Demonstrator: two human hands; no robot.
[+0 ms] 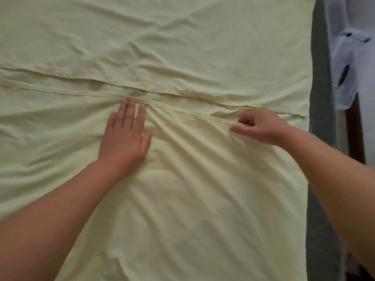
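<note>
In the head view, the bare left forearm [50,220] comes in from the bottom left corner and the right forearm [334,179] from the right edge, both reaching forward over a pale yellow sheet [182,199] that fills nearly the whole frame. The sheet lies spread and creased, with its near part folded over the far part. The hem [60,89] of that folded part runs across the middle from the left edge, slanting down toward the right. The left hand [123,136] lies flat on the sheet, palm down and fingers straight and close together, pressing the cloth. Its fingertips touch the hem, and wrinkles fan out to the right of it. The right hand [261,126] is well apart from the left, further along the same hem, with its fingers curled and its thumb stretched left, pinching the hem. A grey strip [320,78] runs down the sheet's right side. Beyond it, at the upper right, hangs a white cloth [353,63] with dark marks.
</note>
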